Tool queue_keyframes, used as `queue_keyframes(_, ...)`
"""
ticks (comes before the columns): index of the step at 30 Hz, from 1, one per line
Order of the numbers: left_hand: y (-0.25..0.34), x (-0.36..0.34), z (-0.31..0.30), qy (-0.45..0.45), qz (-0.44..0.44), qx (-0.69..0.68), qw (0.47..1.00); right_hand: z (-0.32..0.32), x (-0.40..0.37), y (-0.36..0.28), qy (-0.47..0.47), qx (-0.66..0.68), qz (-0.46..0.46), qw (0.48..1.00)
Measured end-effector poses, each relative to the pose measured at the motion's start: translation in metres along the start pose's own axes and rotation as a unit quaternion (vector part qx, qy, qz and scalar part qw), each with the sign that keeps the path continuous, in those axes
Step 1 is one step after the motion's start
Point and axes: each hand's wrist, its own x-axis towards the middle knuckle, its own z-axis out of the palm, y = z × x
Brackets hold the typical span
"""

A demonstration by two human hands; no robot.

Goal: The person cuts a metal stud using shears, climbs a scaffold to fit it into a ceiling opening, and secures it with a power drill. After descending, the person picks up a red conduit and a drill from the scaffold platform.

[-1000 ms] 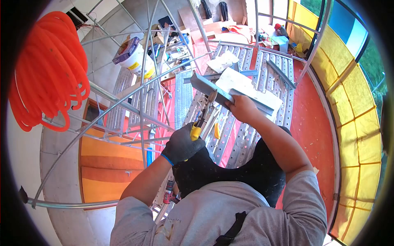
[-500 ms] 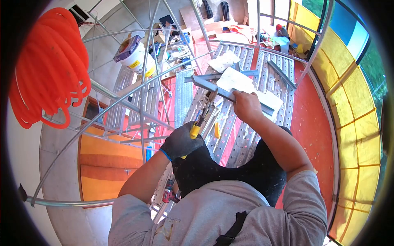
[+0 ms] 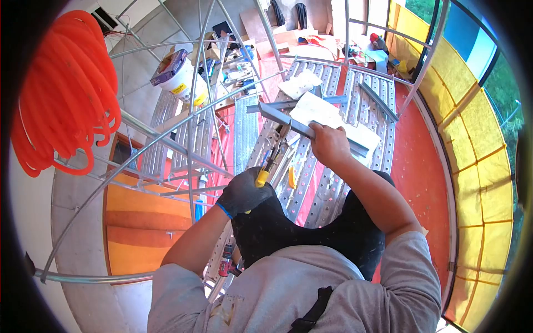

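My left hand (image 3: 245,191), in a dark glove with a blue cuff, is closed on yellow-handled snips (image 3: 262,176). Their head reaches up to the edge of a grey metal channel (image 3: 284,119); whether the jaws bite into it is too small to tell. Bare, my right hand (image 3: 331,145) grips that channel near its middle, fingers wrapped over it. The channel slants down to the right above the perforated metal planks. Under and behind it lie white sheets (image 3: 317,109) and another metal profile (image 3: 336,100). A yellow-handled tool (image 3: 292,177) rests on the planks between my knees.
Scaffold tubes (image 3: 166,143) cross on my left, with a coil of orange hose (image 3: 66,94) and a white bucket (image 3: 186,83) there. A drill (image 3: 226,261) lies by my left hip. Yellow netting (image 3: 477,183) lines the right side. A loose profile (image 3: 378,101) lies on the planks.
The whole view has shifted slightly. Both hands keep their hold, and the snips and channel stay in nearly the same position relative to each other.
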Motion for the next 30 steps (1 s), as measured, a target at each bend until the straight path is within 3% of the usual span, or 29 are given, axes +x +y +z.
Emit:
queue_keyframes(5,0.012,-0.015,-0.005,-0.02,-0.029,-0.035,0.999,-0.005,-0.003,-0.001,0.026,0.026,-0.023,0.999)
queue_keyframes(8,0.019,-0.022,-0.009,-0.004,-0.008,-0.018,1.0,-0.02,-0.003,-0.004,-0.101,0.212,-0.02,0.972)
queue_keyframes(11,0.019,-0.027,-0.006,0.038,0.035,-0.002,0.999,-0.02,-0.005,0.009,-0.098,0.248,-0.068,0.961)
queue_keyframes(14,0.03,-0.031,-0.016,0.033,0.015,0.007,0.999,-0.006,-0.002,0.019,-0.065,0.231,-0.126,0.963)
queue_keyframes(17,0.016,-0.028,-0.013,0.087,0.091,0.032,0.992,-0.037,-0.005,0.003,-0.16,0.261,-0.063,0.95)
queue_keyframes(23,0.013,-0.026,-0.006,0.042,0.061,0.0,0.997,-0.033,-0.006,0.001,-0.145,0.208,-0.041,0.966)
queue_keyframes(30,0.013,-0.021,-0.005,0.026,0.022,0.01,0.999,-0.009,0.001,0.01,-0.061,0.197,-0.079,0.975)
